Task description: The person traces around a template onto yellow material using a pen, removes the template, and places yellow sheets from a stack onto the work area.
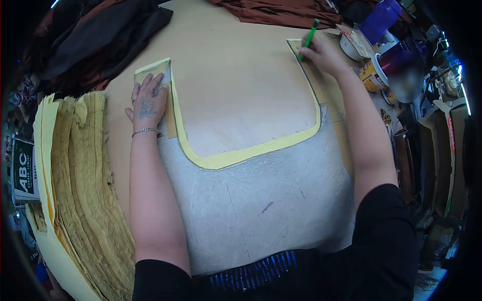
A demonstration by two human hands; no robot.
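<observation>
A large grey U-shaped template [261,210] lies flat on the table, its two arms pointing away from me. Along the inside of the U runs a pale yellow strip [231,158], showing past the template's edge. My left hand [149,99] rests with fingers spread on the far end of the left arm. At the tip of the right arm, my right hand [325,54] grips a green pen [311,35], its lower end down at the template's inner edge. The pen leans slightly, and my fingers partly cover it.
A thick stack of yellow sheets [80,185] stands at the left, near an ABC rubber cement box [24,170]. Dark fabric [115,40] lies at the far left, brown fabric [281,12] at the back. Tubs, including a yellow-labelled one [372,75], sit right of my right arm.
</observation>
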